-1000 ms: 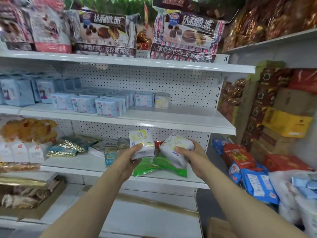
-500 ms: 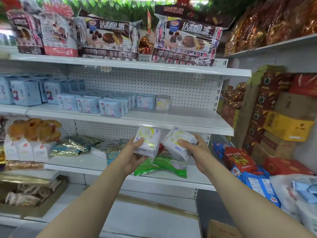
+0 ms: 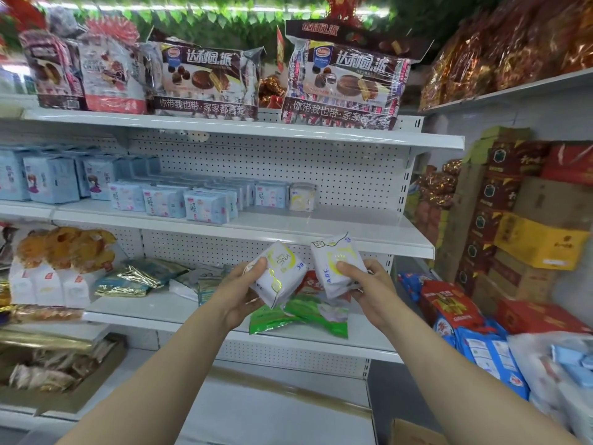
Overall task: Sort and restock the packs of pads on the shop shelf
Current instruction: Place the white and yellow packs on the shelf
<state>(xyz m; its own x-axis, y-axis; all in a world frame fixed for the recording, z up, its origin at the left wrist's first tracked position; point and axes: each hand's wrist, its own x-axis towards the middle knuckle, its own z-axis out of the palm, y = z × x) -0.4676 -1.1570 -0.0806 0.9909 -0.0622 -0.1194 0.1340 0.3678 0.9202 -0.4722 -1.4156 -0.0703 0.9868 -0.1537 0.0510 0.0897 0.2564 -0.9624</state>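
Observation:
My left hand grips a white pad pack with yellow print, tilted. My right hand grips a second white pad pack marked ABC. Both packs hang side by side just below the front edge of the middle shelf. On that shelf stand rows of blue and pink pad packs and, at the right end of the row, one white and yellow pad pack. The right part of that shelf is bare.
Large snack bags fill the top shelf. Green packets and foil snacks lie on the lower shelf under my hands. Stacked cartons and blue bags crowd the right side. A cardboard tray sits low left.
Both hands have lifted the two white packs up from in front of the lower shelf towards the middle shelf's edge. The left pack has tilted.

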